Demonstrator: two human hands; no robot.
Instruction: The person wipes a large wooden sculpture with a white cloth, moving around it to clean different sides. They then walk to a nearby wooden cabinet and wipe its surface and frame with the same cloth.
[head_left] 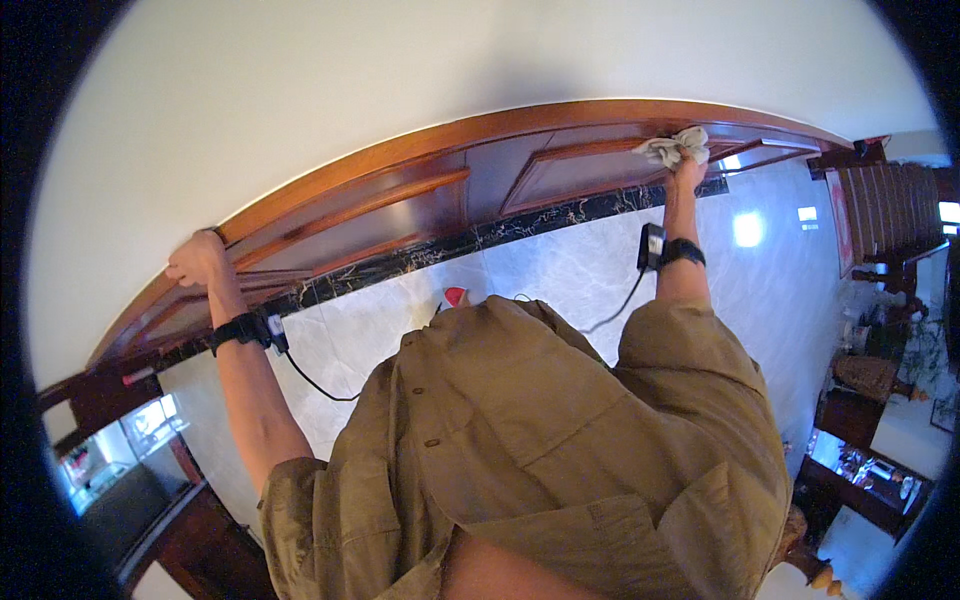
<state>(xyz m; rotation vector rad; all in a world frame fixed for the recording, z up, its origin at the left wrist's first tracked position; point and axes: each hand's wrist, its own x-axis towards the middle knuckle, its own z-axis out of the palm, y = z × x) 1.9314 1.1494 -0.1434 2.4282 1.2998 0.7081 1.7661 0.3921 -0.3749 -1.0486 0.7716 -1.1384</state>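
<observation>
Pressing a bunched grey cloth (676,147) onto the wooden panelling (420,190), the right hand (686,172) is wiping at its far end, while the left hand (198,259) is gripping the top rail; the stretch between both hands looks undone.

Polished reddish-brown wooden wainscot panel (420,190) runs clear between left hand (198,260) and right hand (688,172); pale wall (350,80) bounds its top rail, black marble skirting (420,255) its base.

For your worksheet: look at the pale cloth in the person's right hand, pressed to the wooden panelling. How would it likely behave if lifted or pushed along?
The cloth is bunched in loose folds under the right hand, so it is probably floppy and light. Pushed along the wooden panelling, it would likely crumple and drag rather than roll. It looks unbreakable.
</observation>
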